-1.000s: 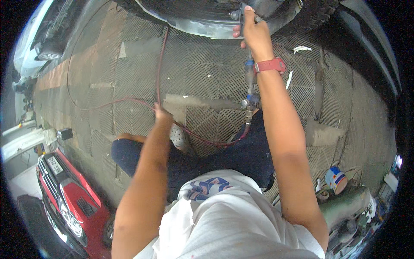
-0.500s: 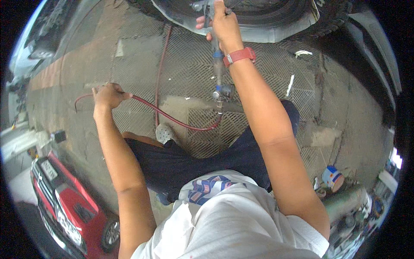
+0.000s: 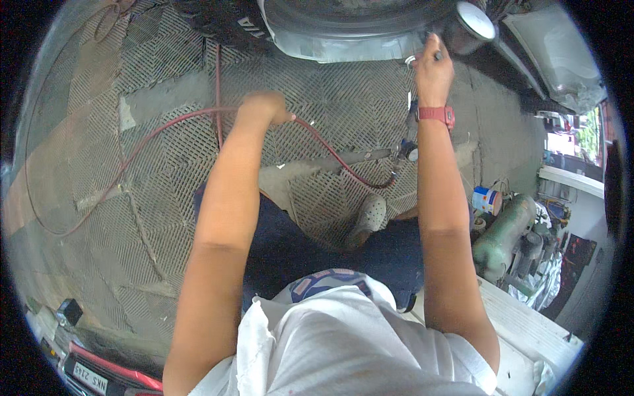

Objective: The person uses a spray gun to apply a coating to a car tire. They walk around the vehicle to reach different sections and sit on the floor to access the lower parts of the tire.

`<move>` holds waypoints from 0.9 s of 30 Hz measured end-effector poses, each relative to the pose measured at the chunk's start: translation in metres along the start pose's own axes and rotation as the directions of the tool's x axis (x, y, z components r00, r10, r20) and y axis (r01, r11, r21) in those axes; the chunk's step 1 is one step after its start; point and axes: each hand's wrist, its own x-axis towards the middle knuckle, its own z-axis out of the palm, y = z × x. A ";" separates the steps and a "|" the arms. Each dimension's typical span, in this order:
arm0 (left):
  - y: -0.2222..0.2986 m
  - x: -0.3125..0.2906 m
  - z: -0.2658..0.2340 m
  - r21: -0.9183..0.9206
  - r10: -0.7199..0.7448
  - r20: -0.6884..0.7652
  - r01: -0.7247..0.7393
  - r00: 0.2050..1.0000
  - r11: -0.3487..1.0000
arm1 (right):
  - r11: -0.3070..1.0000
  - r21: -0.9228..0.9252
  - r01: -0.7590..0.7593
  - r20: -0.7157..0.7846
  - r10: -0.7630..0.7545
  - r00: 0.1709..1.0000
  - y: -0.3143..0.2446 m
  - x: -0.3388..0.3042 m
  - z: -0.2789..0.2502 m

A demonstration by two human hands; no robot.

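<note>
My left hand [image 3: 264, 107] is closed around a dark red air hose [image 3: 330, 150], which loops away to the left and curves right to a fitting with a round gauge [image 3: 412, 153]. Beyond the gauge, at the wheel's lower right edge, my right hand [image 3: 434, 71] is wrapped round the handle of a spray gun, mostly hidden by my fingers and wrist. A dark cylinder with a white round end [image 3: 475, 21] appears beside that hand; whether it belongs to the gun I cannot tell. Ahead is a black tyre [image 3: 221, 23] with pale, shiny sheeting [image 3: 343, 49] along its inner edge.
Ribbed mats [image 3: 178, 244] cover the floor, and a second red hose [image 3: 219, 86] crosses it. My shoe [image 3: 370, 214] shows between my knees. At right stand a blue and white can [image 3: 487, 200] and a green tank [image 3: 505, 237]. A red vehicle [image 3: 112, 369] is at lower left.
The view has shifted. My right hand has moved right along the wheel with the spray gun. My left hand, still on the hose, has come right and farther forward.
</note>
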 end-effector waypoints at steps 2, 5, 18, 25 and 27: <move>-0.005 -0.008 -0.010 -0.072 -0.093 -0.132 0.084 0.987 0.994 | 0.999 0.054 0.002 -0.108 0.004 0.994 -0.015 -0.017 -0.008; -0.029 -0.023 -0.026 -0.118 -0.183 -0.311 0.154 0.933 0.981 | 0.954 0.301 -0.004 -0.179 0.061 0.982 -0.026 -0.049 0.005; -0.047 -0.056 0.007 0.053 -0.032 -0.243 0.046 0.970 0.998 | 0.995 -0.023 -0.094 0.114 0.096 0.989 -0.014 -0.035 0.088; -0.036 -0.042 0.018 -0.068 0.077 -0.112 -0.085 0.991 0.994 | 0.951 -0.231 0.204 -0.195 -0.250 0.948 -0.070 -0.016 0.024; -0.044 -0.040 0.016 -0.133 0.051 -0.132 -0.068 0.990 0.989 | 0.974 0.055 0.221 -0.287 -0.196 0.938 -0.076 -0.025 0.025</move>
